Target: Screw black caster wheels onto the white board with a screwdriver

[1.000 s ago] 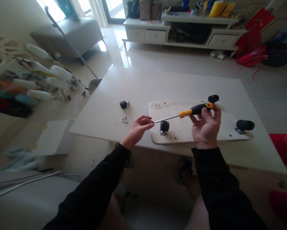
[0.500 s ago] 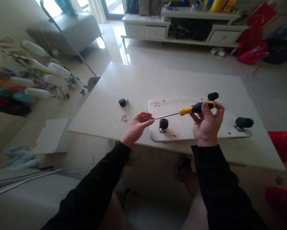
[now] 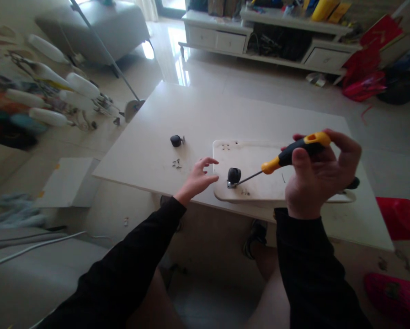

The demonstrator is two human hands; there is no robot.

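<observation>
My right hand (image 3: 319,173) grips a yellow and black screwdriver (image 3: 290,156). Its tip meets the metal plate of a black caster wheel (image 3: 234,175) near the left end of a pale board (image 3: 266,189). Thumb and fingers apart, my left hand (image 3: 200,177) hovers by the board's left edge and holds nothing. A few small screws (image 3: 246,193) lie on the board beside the caster. Another caster (image 3: 176,140) rests on the table to the left, with several screws (image 3: 176,163) below it. A further caster (image 3: 353,183) is partly hidden behind my right hand.
The board lies on a white table (image 3: 139,151). A white cabinet (image 3: 215,40) stands along the far side. A white box (image 3: 67,183) is on the floor at left, and a red stool (image 3: 402,218) stands beyond the table's right edge.
The screwdriver tip has left my left fingers and moved down to the caster's plate. My left hand has opened. The right hand has moved right and tilted the handle up.
</observation>
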